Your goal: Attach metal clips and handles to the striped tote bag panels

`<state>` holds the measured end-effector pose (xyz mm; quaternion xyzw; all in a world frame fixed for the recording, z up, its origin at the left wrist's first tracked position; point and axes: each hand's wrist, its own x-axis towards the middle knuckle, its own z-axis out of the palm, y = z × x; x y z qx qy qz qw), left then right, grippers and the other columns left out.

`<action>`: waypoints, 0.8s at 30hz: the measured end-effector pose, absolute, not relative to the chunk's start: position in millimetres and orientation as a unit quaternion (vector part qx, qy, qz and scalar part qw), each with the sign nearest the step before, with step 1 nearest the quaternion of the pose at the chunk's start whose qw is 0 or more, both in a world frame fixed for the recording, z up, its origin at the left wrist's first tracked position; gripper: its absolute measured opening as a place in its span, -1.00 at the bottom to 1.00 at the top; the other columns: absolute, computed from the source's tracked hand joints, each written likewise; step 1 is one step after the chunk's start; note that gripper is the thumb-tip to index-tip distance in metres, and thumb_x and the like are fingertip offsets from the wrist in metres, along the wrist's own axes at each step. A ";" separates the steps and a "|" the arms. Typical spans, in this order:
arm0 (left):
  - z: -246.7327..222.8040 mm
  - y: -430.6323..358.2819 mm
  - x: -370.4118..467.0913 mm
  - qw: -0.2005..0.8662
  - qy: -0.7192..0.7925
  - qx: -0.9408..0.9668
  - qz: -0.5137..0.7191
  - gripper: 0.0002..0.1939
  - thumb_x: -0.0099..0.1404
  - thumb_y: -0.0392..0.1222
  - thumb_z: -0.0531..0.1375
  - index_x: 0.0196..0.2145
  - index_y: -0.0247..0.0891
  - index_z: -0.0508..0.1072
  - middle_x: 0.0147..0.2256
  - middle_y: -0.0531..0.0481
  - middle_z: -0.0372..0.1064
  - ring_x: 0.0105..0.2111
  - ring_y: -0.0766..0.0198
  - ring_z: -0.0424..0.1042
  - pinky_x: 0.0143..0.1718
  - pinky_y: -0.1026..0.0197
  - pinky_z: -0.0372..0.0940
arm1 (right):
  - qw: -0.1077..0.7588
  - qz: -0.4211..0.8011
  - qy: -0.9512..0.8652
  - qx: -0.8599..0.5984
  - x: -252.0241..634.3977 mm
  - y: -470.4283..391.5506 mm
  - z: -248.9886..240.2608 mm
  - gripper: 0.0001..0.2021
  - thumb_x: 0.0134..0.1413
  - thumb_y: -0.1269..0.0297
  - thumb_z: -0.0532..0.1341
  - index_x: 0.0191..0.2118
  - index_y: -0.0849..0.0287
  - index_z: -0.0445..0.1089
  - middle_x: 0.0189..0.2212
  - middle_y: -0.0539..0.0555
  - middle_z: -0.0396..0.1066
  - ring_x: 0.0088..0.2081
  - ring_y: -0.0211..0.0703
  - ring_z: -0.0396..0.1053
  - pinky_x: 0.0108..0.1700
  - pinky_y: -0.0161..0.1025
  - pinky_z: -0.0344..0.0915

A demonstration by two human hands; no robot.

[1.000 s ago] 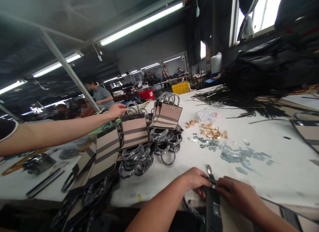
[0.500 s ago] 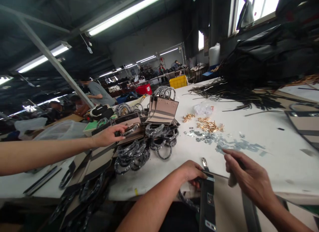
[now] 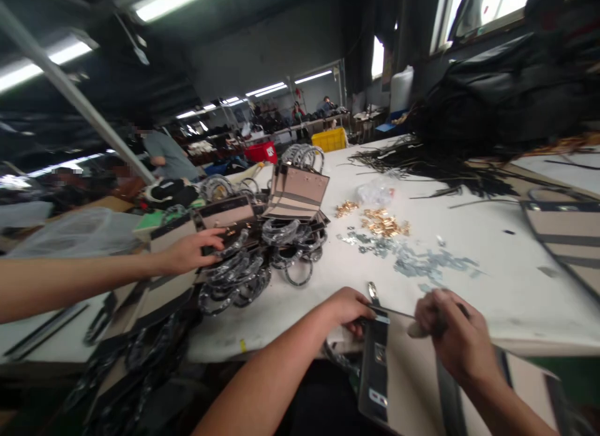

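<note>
A beige bag panel (image 3: 410, 367) with dark bands lies in front of me at the table's edge, metal plates set along its black strip. My left hand (image 3: 349, 308) is closed on the panel's upper left corner, by a strap tab with a shiny metal fitting (image 3: 372, 291). Above the panel, my right hand (image 3: 452, 323) is closed around a tool (image 3: 417, 328) with a blunt, pale end; most of it hides in the fist. Flat silver metal plates (image 3: 422, 264) lie scattered just beyond.
Another person's hand (image 3: 197, 248) touches a pile of bag pieces (image 3: 297, 189) with plastic-wrapped handles (image 3: 234, 273) on the left. Gold fittings (image 3: 384, 223), a clear plastic bag (image 3: 375, 191) and dark strips (image 3: 464, 173) lie farther back. Another panel (image 3: 565, 233) sits at right.
My right hand has turned from pointing its index finger out to a closed fist nearer the panel. My left hand keeps its hold. The whole view has shifted slightly.
</note>
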<state>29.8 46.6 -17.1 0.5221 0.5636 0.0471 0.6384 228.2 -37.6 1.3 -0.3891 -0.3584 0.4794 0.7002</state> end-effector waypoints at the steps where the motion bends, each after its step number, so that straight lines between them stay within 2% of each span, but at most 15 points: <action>1: -20.3 48.6 30.0 0.639 0.558 0.527 0.049 -0.99 0.20 -0.33 0.29 -0.39 -0.30 0.51 -0.68 0.03 0.41 -0.73 0.26 0.39 -0.70 0.34 0.21 | 0.718 0.494 -0.326 -0.365 227.6 -32.9 3.7 -0.58 0.18 0.03 0.37 -0.55 0.14 0.29 -0.66 -0.07 0.15 -0.61 -0.26 0.14 -0.56 -0.30 0.18; 5: -29.7 56.2 30.7 0.644 0.544 0.535 0.053 -0.95 0.20 -0.28 0.31 -0.36 -0.31 0.50 -0.65 0.02 0.45 -0.72 0.28 0.40 -0.72 0.37 0.16 | 0.761 0.516 -0.224 -0.322 231.2 -13.5 5.8 -0.61 0.18 0.05 0.35 -0.52 0.15 0.28 -0.66 -0.12 0.09 -0.63 -0.33 0.07 -0.55 -0.34 0.13; 10: -26.8 55.8 32.0 0.644 0.548 0.531 0.050 -0.90 0.19 -0.26 0.33 -0.32 -0.32 0.51 -0.66 0.02 0.44 -0.73 0.30 0.39 -0.71 0.39 0.15 | 0.765 0.546 -0.179 -0.290 226.3 -5.1 0.1 -0.62 0.17 0.05 0.33 -0.52 0.14 0.27 -0.68 -0.14 0.05 -0.64 -0.35 0.03 -0.55 -0.35 0.11; 15: -22.9 55.4 34.0 0.643 0.555 0.525 0.053 -0.94 0.21 -0.29 0.31 -0.33 -0.32 0.51 -0.68 0.05 0.41 -0.72 0.29 0.39 -0.70 0.38 0.15 | 0.757 0.556 -0.186 -0.289 214.1 -1.8 -7.9 -0.60 0.22 0.02 0.29 -0.52 0.13 0.25 -0.67 -0.15 0.02 -0.65 -0.35 0.02 -0.54 -0.33 0.10; 19: -17.8 54.7 35.5 0.639 0.561 0.524 0.050 -0.96 0.22 -0.31 0.29 -0.33 -0.33 0.51 -0.70 0.06 0.39 -0.72 0.30 0.38 -0.70 0.37 0.15 | 0.759 0.551 -0.186 -0.292 210.0 0.8 -9.3 -0.64 0.23 0.08 0.26 -0.52 0.13 0.27 -0.68 -0.14 0.03 -0.66 -0.35 0.00 -0.55 -0.32 0.06; 24: -18.6 55.0 36.3 0.626 0.571 0.528 0.054 -0.91 0.22 -0.30 0.30 -0.29 -0.34 0.54 -0.70 0.08 0.37 -0.73 0.30 0.36 -0.69 0.35 0.15 | 0.742 0.513 -0.284 -0.324 196.1 -4.3 -11.5 -0.65 0.29 0.12 0.22 -0.51 0.11 0.27 -0.70 -0.14 0.06 -0.66 -0.31 0.03 -0.54 -0.29 0.05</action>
